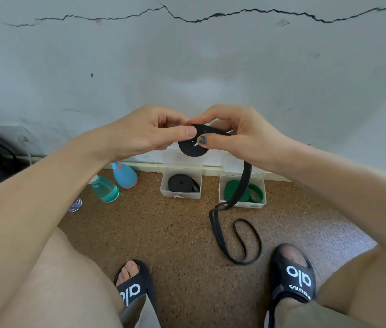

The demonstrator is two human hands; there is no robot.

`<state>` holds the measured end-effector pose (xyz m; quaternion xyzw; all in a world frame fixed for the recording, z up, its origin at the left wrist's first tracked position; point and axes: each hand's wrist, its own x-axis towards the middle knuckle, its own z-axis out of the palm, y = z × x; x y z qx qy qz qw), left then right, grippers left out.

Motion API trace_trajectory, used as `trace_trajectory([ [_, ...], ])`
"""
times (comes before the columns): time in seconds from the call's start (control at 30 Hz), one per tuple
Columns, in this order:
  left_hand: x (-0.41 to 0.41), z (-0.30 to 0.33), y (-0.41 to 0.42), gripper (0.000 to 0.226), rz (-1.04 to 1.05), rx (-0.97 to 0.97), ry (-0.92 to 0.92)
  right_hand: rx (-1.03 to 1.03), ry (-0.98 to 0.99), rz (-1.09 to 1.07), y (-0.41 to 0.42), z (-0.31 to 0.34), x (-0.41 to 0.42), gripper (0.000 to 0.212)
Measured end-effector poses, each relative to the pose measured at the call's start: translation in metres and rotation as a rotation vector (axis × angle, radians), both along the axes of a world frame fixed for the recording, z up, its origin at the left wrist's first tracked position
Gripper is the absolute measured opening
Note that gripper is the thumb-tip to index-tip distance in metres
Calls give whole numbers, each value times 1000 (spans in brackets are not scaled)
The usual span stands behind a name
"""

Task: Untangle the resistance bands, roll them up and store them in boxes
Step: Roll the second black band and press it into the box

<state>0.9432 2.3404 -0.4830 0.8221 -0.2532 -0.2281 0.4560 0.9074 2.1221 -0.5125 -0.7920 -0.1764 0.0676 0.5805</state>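
Two open translucent plastic boxes are standing on the speckled brown floor (163,228) against the base of the wall: the left box (180,183) is holding a rolled black band, the right box (242,192) a coiled green rubber band (244,191). Between and above them, both hands are working at a flat black rubber resistance band (239,233), whose wound end is forming a small tight coil (193,146) held in the air, while the loose remainder is hanging down past the right box and lying in a long loop on the floor near the right black slide sandal (293,275).

The left hand (149,131) is pinching the coil's edge between thumb and curled fingers (188,131); the right hand (234,133) is gripping its other side, thumb pressed on the coil face and fingers curled behind.

The band looks light, limp and rubbery (grippy rather than slick), so it is likely wanting to spring open if pressure eases. Holding it flat across the coil faces seems best, one hand feeding the tail taut.

Two small plastic bottles (116,183) are standing to the left by the wall.
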Motion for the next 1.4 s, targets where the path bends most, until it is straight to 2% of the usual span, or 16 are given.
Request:
trace_trajectory([
  [0.27,4,-3,-2,18,-14,54,-9,-18,20,48,2,0,2,24],
  [0.37,5,-3,0,17,19,0,9,-36,41,28,3,2,4,28],
  [0.47,7,-4,7,26,29,-26,-8,-102,21,-8,-1,7,4,34],
  [0.57,9,-5,12,26,42,-28,-24,-121,-36,-56,-5,12,3,30],
  [0.67,13,-8,13,21,58,-45,-70,-61,-38,-79,-3,9,1,21],
  [0.73,15,-9,12,19,100,-74,-82,0,-26,-106,3,2,-2,23],
  [0.8,16,-11,10,19,135,-128,-52,56,-26,-155,10,-7,-5,28],
  [0.9,15,-9,8,20,133,-184,56,152,-38,-208,16,-11,-4,24],
  [0.97,14,-5,9,20,101,-141,94,143,-32,-164,14,-8,-2,24],
  [1.07,11,0,6,20,-2,61,-36,85,35,-8,11,-1,1,25],
  [1.17,11,-1,2,24,-21,99,-60,36,102,64,9,4,3,29],
  [1.3,13,-4,6,24,71,26,-131,-55,26,-78,4,10,3,40],
  [1.4,16,-5,8,23,128,-7,-154,-1,4,-166,-3,13,5,27],
])
